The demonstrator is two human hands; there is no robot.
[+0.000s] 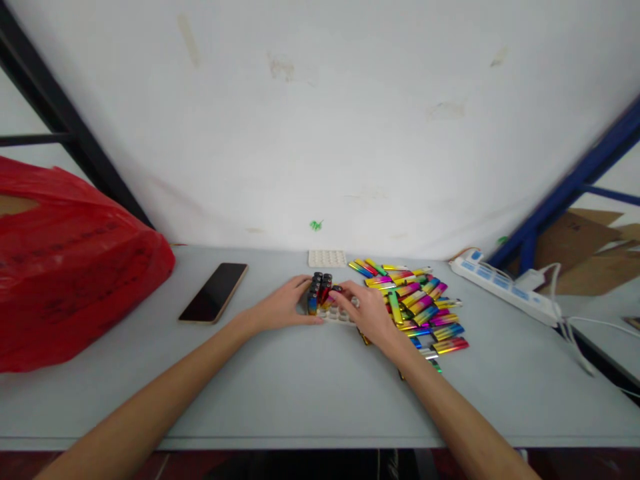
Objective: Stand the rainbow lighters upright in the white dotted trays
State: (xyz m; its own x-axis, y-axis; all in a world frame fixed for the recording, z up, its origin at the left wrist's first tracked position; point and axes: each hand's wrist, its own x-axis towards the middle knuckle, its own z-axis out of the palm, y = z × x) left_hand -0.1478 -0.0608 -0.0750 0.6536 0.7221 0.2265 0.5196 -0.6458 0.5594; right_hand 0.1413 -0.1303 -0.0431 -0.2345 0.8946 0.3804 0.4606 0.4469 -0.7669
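Lighters (313, 301) are filling tray (336, 322) at left; bare cells (334, 314), loose pile (420, 303) remaining. Left hand (284, 307) cupping tray, half-open; right hand (369, 310) pinching one.

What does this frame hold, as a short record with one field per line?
Left hand: curved around the left side of a white tray
Right hand: fingertips on a black-topped lighter over the tray
Tray contents: standing lighters at left; pockets showing nearer the right hand
Right of tray: pile of shiny multicoloured lighters, then power strip
Behind tray: second tray, near the wall
Left side: phone, then red bag
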